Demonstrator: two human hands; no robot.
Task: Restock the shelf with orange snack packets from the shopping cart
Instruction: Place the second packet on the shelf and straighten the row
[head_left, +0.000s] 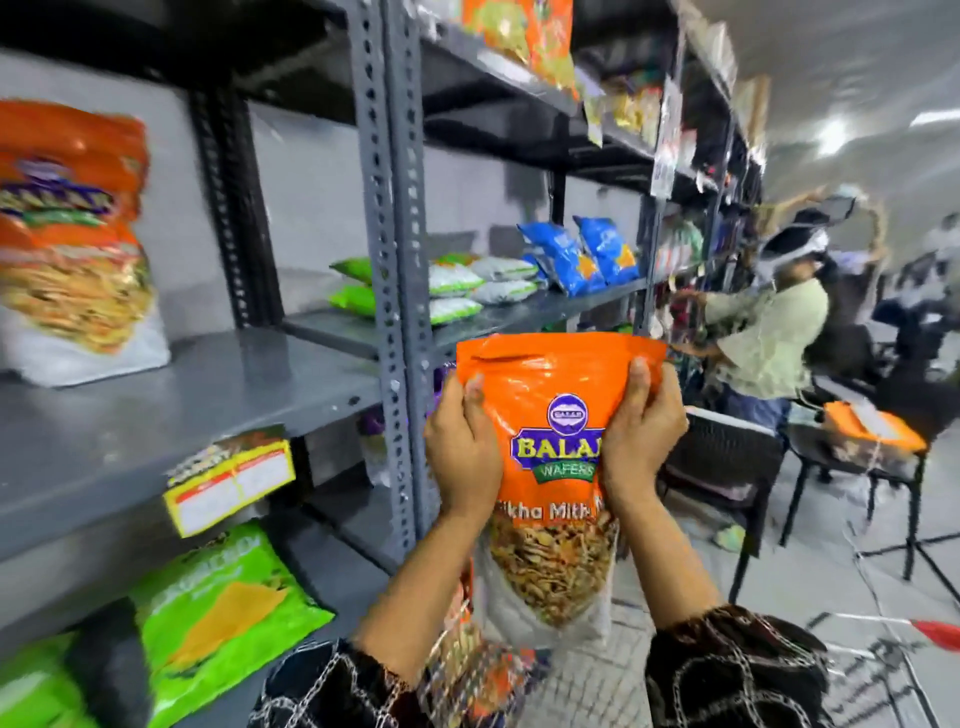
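A grey slotted-steel shelving run fills the left and centre of the frame, its middle shelf (171, 415) mostly bare apart from a stack of orange packets (72, 234) standing upright at the upper left, blurred. A yellow price tag (231, 480) hangs from that shelf's front lip, and green packets (218, 618) lie on the level below at the lower left. Farther along, blue bags (582, 254) and green-and-white pouches (457, 286) sit on the next bay. Another person (763, 332) works at the right edge beside a dark chair (727, 467).

At centre, the orange snack packet (550, 467) is held upright in the air, label facing the camera, in front of a shelf upright and not yet on any shelf. The left hand (462, 452) clasps its left edge, thumb on the front and fingers wrapped behind; the right hand (641, 431) grips the right edge the same way, its thumb pressed near the top seal. Holding both sides likely keeps the floppy pouch flat and upright, ready to stand beside the matching orange stack. That stack lies up and to the left of the hands, well apart from them. Below the wrists, more orange packets (467, 670) show through what appears to be the cart's wire mesh (587, 691).
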